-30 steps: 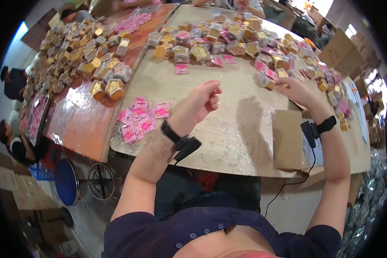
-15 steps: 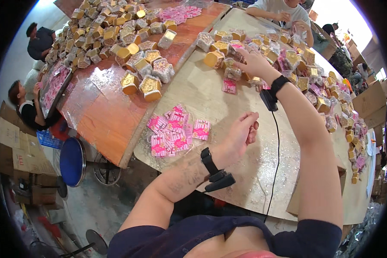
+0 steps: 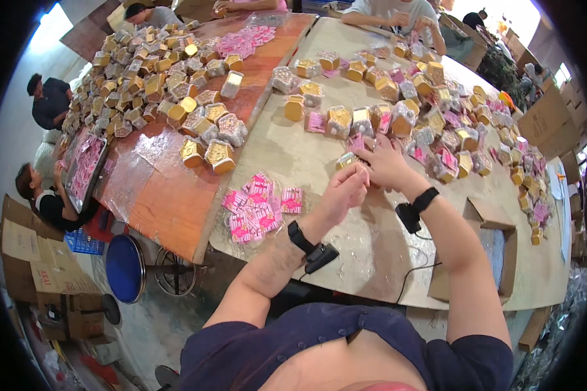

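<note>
Near the middle of the table, my two hands are close together. My left hand (image 3: pixel 346 194) is closed, its fingertips pressed together at the near side of a small clear-wrapped gold box (image 3: pixel 346 159); whatever they pinch, if anything, is hidden. My right hand (image 3: pixel 390 164) bends its fingers over that box from the right, partly covering it. A pink packet (image 3: pixel 357 141) shows just beyond the right fingertips. Left of my left wrist lies a loose pile of pink-and-white printed packets (image 3: pixel 257 210), with a single packet (image 3: pixel 291 200) beside it.
Many wrapped gold boxes (image 3: pixel 430 117) spread across the table's far and right side. More boxes (image 3: pixel 153 88) heap on the orange table (image 3: pixel 156 202) at left. An open carton (image 3: pixel 509 260) stands by my right forearm. A blue stool (image 3: pixel 125 268) is lower left. Other people sit around the tables.
My right hand has drawn back from the far boxes toward me. My left hand has moved slightly up and left, and the hands now nearly meet. The view has shifted too.
</note>
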Motion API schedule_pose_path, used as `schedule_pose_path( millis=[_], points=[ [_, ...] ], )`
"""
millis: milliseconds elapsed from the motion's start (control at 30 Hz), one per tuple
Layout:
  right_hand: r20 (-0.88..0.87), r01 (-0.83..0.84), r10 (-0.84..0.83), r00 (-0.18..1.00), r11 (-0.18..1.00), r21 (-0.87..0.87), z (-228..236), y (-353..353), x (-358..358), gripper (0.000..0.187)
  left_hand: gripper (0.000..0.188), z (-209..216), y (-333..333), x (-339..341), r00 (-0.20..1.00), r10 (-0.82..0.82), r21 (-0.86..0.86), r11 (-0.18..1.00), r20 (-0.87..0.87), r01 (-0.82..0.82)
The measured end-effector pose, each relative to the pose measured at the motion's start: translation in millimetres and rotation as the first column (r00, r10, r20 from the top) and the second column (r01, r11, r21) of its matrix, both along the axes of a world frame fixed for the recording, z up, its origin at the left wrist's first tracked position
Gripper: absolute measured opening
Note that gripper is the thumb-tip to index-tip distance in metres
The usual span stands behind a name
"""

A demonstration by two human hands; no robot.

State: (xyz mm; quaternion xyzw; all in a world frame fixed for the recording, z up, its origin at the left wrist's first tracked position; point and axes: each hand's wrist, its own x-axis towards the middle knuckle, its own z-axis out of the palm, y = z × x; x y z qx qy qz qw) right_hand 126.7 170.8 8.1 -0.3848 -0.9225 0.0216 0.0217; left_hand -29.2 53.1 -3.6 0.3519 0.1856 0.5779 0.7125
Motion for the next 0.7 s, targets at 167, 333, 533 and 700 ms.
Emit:
schedule_pose_path(
  millis=[167, 333, 533, 700],
  points=[
    [-0.055, 0.013, -0.015, 0.998, 0.999, -0.032, 12, -68, 43, 0.051, 0.026, 21, -10, -9, 0.996, 0.088, 0.021, 0.996, -0.023, -0.087],
    [-0.359, -0.178, 0.094, 0.929, 0.961, -0.211, 33, -94, 82, 0.046, 0.025, 34, -23, -11, 0.939, 0.267, 0.073, 0.964, -0.218, -0.257],
    [-0.619, -0.047, -0.154, 0.770, 0.954, -0.295, 52, -102, 111, 0.041, 0.016, 25, -29, 5, 0.191, 0.788, 0.811, 0.566, -0.586, 0.149],
    [-0.371, 0.227, -0.325, 0.870, 0.932, -0.283, 46, -113, 105, 0.039, 0.063, 24, -35, 19, -0.068, 0.782, 0.704, 0.592, -0.619, 0.393]
  ],
)
